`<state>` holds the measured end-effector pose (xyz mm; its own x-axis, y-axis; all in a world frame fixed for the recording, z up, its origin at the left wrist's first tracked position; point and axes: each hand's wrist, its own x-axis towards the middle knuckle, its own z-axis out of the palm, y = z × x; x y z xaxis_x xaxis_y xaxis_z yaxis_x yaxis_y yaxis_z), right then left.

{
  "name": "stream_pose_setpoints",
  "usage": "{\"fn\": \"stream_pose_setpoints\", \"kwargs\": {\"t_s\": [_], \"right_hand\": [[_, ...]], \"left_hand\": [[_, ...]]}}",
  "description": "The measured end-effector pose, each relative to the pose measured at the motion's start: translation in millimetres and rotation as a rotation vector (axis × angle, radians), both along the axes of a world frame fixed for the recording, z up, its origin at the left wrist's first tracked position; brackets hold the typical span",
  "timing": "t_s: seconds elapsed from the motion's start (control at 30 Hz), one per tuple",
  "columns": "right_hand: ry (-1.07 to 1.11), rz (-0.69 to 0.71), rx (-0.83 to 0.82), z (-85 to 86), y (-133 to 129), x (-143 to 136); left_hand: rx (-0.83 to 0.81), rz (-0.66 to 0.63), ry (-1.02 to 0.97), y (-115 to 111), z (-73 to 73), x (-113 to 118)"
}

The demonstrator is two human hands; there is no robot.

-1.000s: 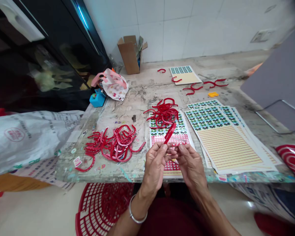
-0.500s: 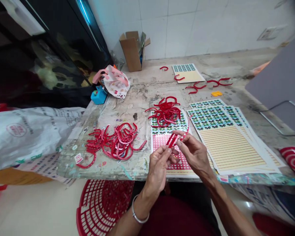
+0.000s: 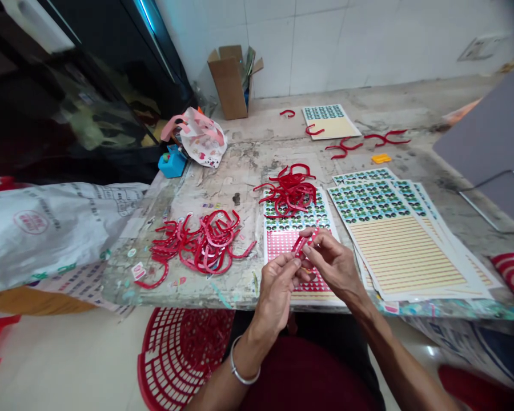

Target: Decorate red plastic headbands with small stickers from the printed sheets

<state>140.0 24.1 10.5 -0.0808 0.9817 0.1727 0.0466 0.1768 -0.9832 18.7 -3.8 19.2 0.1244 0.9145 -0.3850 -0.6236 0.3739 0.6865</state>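
My left hand (image 3: 277,288) is closed on a red headband (image 3: 298,244), held above the table near its front edge. My right hand (image 3: 337,267), fingers pinched, holds a narrow pink patterned sticker strip (image 3: 314,233) against the band. Fingers hide much of both. Below them lies a sticker sheet (image 3: 276,244) with pink rows and a green-and-blue top part. A heap of plain red headbands (image 3: 292,191) rests on the sheet's far end. To the left is a heap of red headbands with pink strips (image 3: 209,242).
More sticker sheets (image 3: 406,251) fan out at the right. Farther back are loose headbands (image 3: 385,138), a yellow piece (image 3: 381,158), another sheet (image 3: 342,128) and a cardboard box (image 3: 228,85). A blue tape dispenser (image 3: 172,164) stands left. A red basket (image 3: 158,354) is below the table edge.
My right hand has brought the pink strip down from above the headband to lie along it. My left hand keeps its hold. The view has shifted slightly.
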Motion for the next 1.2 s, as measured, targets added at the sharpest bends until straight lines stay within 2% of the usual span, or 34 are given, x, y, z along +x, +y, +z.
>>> {"fn": "stream_pose_setpoints", "kwargs": {"t_s": [0.2, 0.77, 1.03, 1.2], "right_hand": [[0.012, -0.022, 0.016, -6.7, 0.6, -1.5], [-0.069, -0.048, 0.087, -11.5, 2.1, -1.3], [-0.152, -0.051, 0.146, -7.0, -0.3, -1.9], [-0.244, -0.07, 0.189, -5.7, -2.0, -2.4]], "left_hand": [[0.0, -0.013, 0.004, -0.3, 0.0, 0.6], [0.016, -0.027, 0.023, -1.2, -1.1, -1.4], [0.027, -0.02, 0.029, -0.7, -1.7, -1.1], [0.061, 0.001, 0.129, -0.6, -4.0, 1.5]]}}
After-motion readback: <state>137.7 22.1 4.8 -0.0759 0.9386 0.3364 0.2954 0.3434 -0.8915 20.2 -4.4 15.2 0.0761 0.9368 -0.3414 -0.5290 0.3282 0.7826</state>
